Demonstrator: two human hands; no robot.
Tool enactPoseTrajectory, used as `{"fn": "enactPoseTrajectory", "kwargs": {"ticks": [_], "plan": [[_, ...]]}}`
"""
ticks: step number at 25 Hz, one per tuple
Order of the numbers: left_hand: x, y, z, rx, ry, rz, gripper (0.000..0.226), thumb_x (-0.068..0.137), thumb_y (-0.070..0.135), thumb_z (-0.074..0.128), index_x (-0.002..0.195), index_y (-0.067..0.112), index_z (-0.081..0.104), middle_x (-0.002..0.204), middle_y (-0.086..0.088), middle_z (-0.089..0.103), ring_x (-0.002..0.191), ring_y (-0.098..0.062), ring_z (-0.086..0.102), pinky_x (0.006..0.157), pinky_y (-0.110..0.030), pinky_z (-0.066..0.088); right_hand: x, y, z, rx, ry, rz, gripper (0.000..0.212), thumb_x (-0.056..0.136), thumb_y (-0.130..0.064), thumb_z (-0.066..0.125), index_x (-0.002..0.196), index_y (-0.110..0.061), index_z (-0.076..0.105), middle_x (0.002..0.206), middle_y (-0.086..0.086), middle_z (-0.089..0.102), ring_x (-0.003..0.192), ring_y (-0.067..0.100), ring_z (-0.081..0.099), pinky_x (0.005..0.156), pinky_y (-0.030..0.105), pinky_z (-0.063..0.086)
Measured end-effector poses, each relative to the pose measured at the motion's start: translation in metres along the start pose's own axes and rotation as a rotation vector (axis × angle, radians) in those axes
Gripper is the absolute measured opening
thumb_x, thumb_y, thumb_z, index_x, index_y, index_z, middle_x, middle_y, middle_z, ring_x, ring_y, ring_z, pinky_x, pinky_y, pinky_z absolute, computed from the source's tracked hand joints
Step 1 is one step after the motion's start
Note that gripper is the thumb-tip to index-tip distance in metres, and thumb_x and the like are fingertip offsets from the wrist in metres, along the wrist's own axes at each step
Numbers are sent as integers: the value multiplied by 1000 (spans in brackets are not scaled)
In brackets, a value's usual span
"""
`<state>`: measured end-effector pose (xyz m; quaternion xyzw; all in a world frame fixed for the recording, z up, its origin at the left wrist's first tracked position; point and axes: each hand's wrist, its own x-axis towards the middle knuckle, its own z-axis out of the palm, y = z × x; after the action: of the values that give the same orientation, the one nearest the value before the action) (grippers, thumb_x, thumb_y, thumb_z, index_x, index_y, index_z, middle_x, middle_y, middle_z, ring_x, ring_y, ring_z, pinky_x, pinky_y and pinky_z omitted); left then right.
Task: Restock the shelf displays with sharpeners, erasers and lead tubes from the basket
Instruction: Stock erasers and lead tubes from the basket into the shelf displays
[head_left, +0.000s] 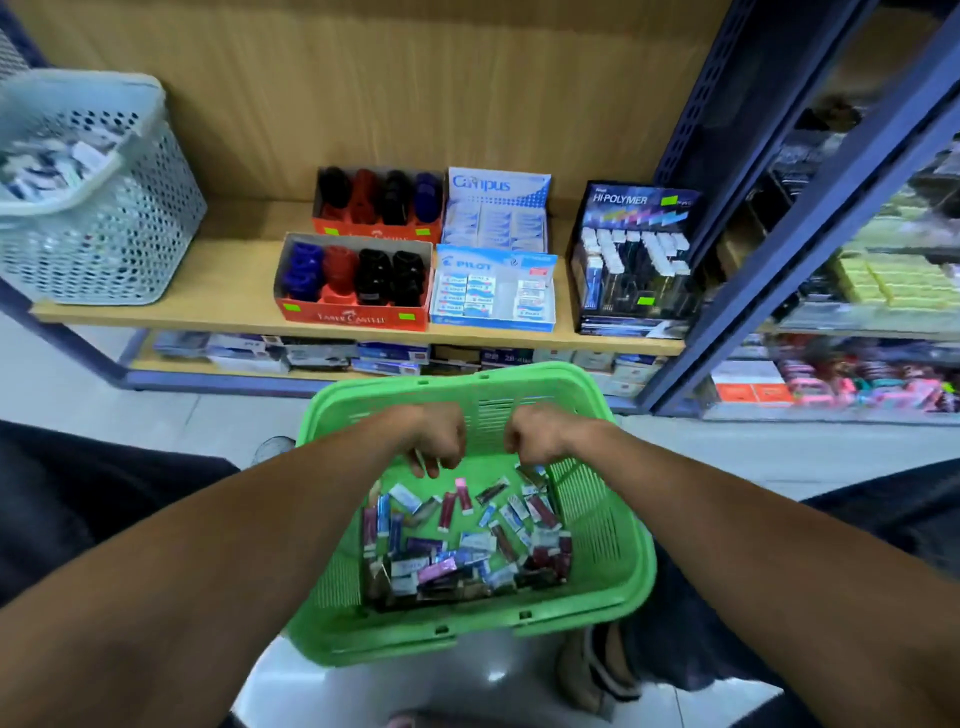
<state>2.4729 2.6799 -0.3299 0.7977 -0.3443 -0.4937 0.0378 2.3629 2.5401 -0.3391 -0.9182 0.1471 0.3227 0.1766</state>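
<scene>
A green basket (639, 566) stands on the floor between my legs, holding several small erasers and lead tubes (467, 551) heaped toward its near side. Both my hands hover inside its far end. My left hand (439, 441) has its fingers hanging down with nothing seen between them. My right hand (535, 436) is curled, its fingers hidden behind its back. On the wooden shelf (234, 270) stand two Faber-Castell sharpener boxes (353, 280), a Campus eraser box (496, 213), a Pilot eraser box (493, 291) and a Hi-Polymer lead display (631, 260).
A pale blue perforated basket (93, 208) full of small packs sits at the shelf's left end. Stock boxes (322, 353) line the lower shelf. A dark blue upright (810, 208) separates a neighbouring rack of goods on the right.
</scene>
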Motion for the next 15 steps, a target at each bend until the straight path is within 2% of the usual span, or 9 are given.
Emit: {"fn": "enactPoseTrajectory", "kwargs": {"ticks": [3, 6, 8, 9, 10, 12, 15], "plan": [[19, -22, 21, 99, 83, 13, 29, 90, 3, 64, 119, -5, 64, 110, -20, 68, 75, -24, 65, 63, -33, 59, 11, 7, 40, -6, -15, 125, 32, 93, -3, 59, 125, 1, 59, 126, 16, 62, 116, 30, 61, 96, 35, 50], [40, -36, 45, 210, 64, 35, 35, 87, 8, 70, 121, 1, 63, 117, -17, 65, 91, -26, 65, 73, -33, 56, 22, 12, 63, 6, -103, 175, 45, 87, -3, 67, 130, -2, 55, 132, 17, 58, 107, 28, 66, 88, 34, 56], [52, -47, 62, 209, 11, 38, 42, 82, 9, 76, 122, 10, 62, 117, -11, 65, 97, -24, 64, 81, -35, 55, 31, 7, 73, 52, -161, 112, 56, 84, -11, 75, 136, -11, 54, 132, 15, 58, 94, 23, 67, 77, 32, 56], [57, -50, 69, 194, -26, 35, 46, 80, 8, 78, 122, 14, 62, 116, -8, 65, 95, -22, 62, 81, -34, 54, 38, 3, 79, 62, -185, 74, 60, 83, -17, 78, 138, -15, 54, 132, 12, 59, 95, 21, 65, 78, 31, 54], [63, -53, 77, 199, -57, 40, 51, 78, 8, 80, 124, 17, 61, 116, -6, 65, 95, -21, 61, 82, -33, 52, 43, -1, 85, 56, -201, 42, 64, 81, -23, 81, 138, -18, 54, 133, 9, 59, 102, 22, 63, 86, 30, 51], [73, -54, 93, 275, -94, 60, 61, 75, 13, 83, 130, 16, 57, 124, -6, 64, 104, -24, 61, 89, -34, 51, 50, -11, 100, 29, -221, 7, 70, 78, -28, 83, 140, -20, 51, 134, 6, 58, 116, 24, 59, 99, 35, 48], [84, -57, 107, 289, -138, 55, 79, 71, 15, 86, 141, 16, 48, 133, -9, 61, 115, -29, 61, 98, -38, 50, 53, -18, 121, -152, -206, -74, 91, 72, -33, 86, 148, -21, 38, 136, 4, 51, 117, 25, 57, 95, 38, 51]]}}
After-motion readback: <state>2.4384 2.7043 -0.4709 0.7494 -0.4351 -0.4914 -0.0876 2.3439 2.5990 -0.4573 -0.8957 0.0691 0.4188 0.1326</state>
